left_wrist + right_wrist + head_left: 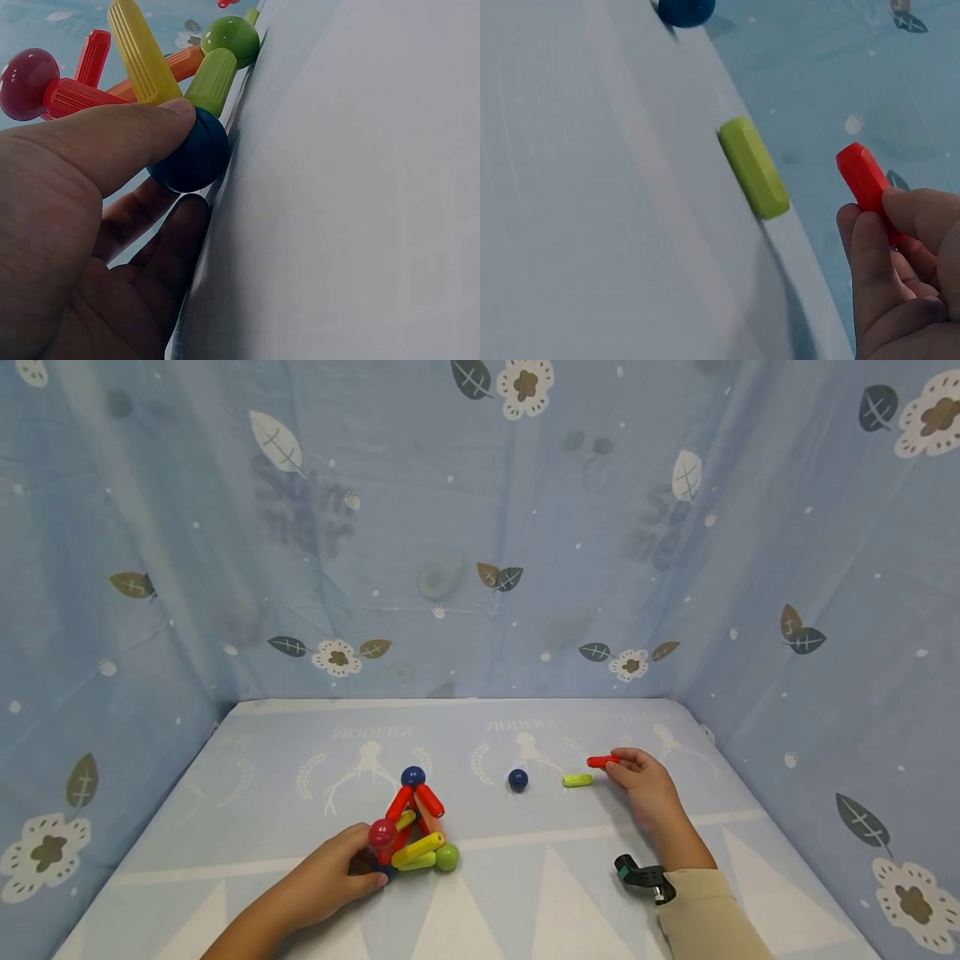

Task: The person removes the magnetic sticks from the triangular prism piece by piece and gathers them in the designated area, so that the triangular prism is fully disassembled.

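Note:
On the left of the table stands a structure of coloured rods and balls, with a red ball (382,834), a blue top ball (413,777), a green ball (447,857) and a yellow rod (420,850). My left hand (326,881) pinches the dark blue corner ball (193,157) at its near left, thumb on top and fingers beneath. Above the table at the right, my right hand (647,789) pinches a red rod (864,176) by one end, its other end pointing left. Just below that rod lies a lime-green rod (754,168).
A loose dark blue ball (517,780) sits between the structure and the lime-green rod. A black device (637,872) is strapped at my right wrist by the beige sleeve (708,914). Patterned blue curtains (480,527) enclose the table (525,902) at the back and sides.

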Motion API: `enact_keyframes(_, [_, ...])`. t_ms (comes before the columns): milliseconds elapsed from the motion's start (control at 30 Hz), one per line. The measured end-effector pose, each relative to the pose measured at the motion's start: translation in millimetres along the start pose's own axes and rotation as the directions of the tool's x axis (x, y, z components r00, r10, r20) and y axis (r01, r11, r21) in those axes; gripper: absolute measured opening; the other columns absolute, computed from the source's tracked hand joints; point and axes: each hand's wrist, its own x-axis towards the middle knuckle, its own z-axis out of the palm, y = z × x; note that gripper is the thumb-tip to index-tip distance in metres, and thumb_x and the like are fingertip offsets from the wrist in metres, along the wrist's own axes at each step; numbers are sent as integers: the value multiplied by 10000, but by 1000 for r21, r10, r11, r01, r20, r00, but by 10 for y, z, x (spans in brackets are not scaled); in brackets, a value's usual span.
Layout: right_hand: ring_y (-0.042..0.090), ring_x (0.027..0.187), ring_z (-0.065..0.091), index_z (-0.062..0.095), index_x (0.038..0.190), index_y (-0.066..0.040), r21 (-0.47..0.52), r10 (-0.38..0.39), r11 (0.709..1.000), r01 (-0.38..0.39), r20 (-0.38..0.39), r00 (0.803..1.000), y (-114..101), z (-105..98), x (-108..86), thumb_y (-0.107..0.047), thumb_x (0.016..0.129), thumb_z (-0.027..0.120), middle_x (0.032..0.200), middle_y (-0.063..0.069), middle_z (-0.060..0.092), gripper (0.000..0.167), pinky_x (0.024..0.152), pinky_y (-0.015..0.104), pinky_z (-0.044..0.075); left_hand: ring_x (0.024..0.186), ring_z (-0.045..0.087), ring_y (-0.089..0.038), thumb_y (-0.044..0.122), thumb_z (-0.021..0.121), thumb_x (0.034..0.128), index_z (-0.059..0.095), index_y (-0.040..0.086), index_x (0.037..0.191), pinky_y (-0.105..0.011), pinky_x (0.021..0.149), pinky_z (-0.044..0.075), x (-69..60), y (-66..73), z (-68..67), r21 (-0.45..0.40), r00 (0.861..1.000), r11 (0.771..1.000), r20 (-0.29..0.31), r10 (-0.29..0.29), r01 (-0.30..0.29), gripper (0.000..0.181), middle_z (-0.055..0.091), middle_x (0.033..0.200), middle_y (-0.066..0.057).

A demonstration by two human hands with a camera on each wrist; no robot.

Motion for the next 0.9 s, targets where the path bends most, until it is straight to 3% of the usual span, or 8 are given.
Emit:
enact_keyframes(133, [73,1023,629,528,1442,24,-1,19,1000,-19,-26,999,63,-79,43,-149,1024,691,1265,104,601,480,907,180,567,1009,637,-152,328,867,865,652,250,1223,-305,892,578,-2,7,-5,-7,1000,1000,1,3,-3,424,630,1120,38])
enact_keyframes(500, [55,1084,636,518,1482,15,13,58,998,-57,-66,996,192,-300,62,-134,1049,644,1479,197,489,475,950,182,547,1012,634,-157,334,863,869,653,245,1221,-311,892,577,-9,9,-10,-9,1000,1000,2,6,-6,419,628,1121,30])
enact_keyframes(667, [37,1072,639,481,1498,25,60,65,996,-63,-25,998,176,-269,58,-129,1051,639,1482,193,483,498,975,203,546,1009,639,-155,341,858,875,652,249,1221,-307,890,578,-6,15,-14,-3,1000,1000,-4,16,-16,413,627,1126,30])
enact_keyframes(900, [33,1041,680,512,1455,47,79,47,996,-50,45,998,172,-73,70,-99,1052,625,1349,182,586,443,949,223,563,1000,634,-151,341,860,872,652,265,1216,-283,878,572,-8,4,0,6,1000,1000,-2,12,-12,409,625,1116,39])
